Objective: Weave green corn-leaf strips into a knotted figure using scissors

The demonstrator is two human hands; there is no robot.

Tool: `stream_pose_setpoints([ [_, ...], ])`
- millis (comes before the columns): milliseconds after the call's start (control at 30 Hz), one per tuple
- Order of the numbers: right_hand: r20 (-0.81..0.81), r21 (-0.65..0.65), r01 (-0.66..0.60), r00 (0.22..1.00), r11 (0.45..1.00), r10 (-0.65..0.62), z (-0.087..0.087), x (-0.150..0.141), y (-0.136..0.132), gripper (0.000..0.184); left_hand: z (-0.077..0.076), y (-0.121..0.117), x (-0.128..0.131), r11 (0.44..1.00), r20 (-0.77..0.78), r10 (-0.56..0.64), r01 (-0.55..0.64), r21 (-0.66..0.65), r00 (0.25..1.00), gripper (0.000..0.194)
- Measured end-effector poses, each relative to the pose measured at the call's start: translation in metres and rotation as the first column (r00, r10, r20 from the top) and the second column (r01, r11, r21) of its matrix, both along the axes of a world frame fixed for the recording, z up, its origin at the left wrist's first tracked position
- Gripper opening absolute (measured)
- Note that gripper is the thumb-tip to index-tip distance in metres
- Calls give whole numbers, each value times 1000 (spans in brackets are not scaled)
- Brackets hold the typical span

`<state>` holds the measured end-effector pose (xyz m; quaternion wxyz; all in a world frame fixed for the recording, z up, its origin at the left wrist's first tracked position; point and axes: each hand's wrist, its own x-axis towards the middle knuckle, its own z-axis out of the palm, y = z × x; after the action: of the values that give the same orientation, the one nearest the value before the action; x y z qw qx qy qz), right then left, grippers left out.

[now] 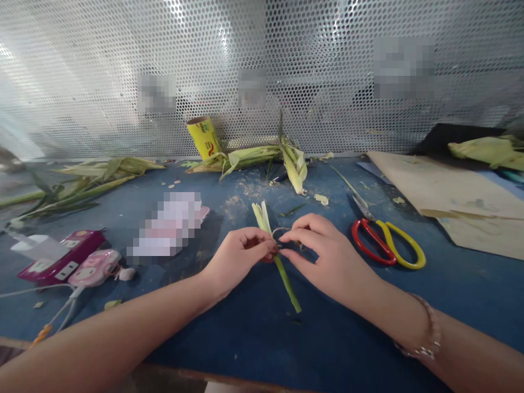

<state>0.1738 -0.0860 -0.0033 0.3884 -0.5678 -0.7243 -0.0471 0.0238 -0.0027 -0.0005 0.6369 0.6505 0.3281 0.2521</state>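
Note:
My left hand (249, 248) pinches a green stalk (289, 286) around its middle, with a pale, split upper end (262, 215) sticking out above the fingers. From the stalk a thin brown string (281, 229) loops up and back behind my right fingers. My right hand (321, 240) is close beside the left, thumb and fingertips curled in at the string; the exact contact at the tips is too small to make out. Scissors (370, 240) with one red and one yellow handle lie just right of my right hand, blades pointing away.
Corn husks (249, 158) and a yellow tube (203, 136) line the perforated metal screen (229, 49). More husks (94, 180) lie left. A blurred phone-like object (172, 224), purple power strip (61, 256) and pink charger (96, 267) with cables sit left. Cardboard (450, 185) lies right.

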Motion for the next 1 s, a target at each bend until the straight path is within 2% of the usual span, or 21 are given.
stream_pose_setpoints([
  [200,7,-99,-13,1000,995,14,-1,-2,5,11,1,-1,0,1000,-7,15,-15,-11,1000,10],
  [367,-66,-134,-4,998,991,-5,3,-5,3,13,5,-3,1,1000,-28,14,-14,18,1000,10],
  [600,-104,-106,-3,995,994,-8,3,-6,4,13,4,-1,0,987,-72,12,0,159,997,10],
  [833,-104,-95,-20,995,995,10,2,-5,2,11,2,0,0,990,-74,1,10,143,997,11],
  [1000,-188,-184,-64,982,981,28,1,-6,5,12,1,-1,-1,988,-63,11,-1,156,998,11],
])
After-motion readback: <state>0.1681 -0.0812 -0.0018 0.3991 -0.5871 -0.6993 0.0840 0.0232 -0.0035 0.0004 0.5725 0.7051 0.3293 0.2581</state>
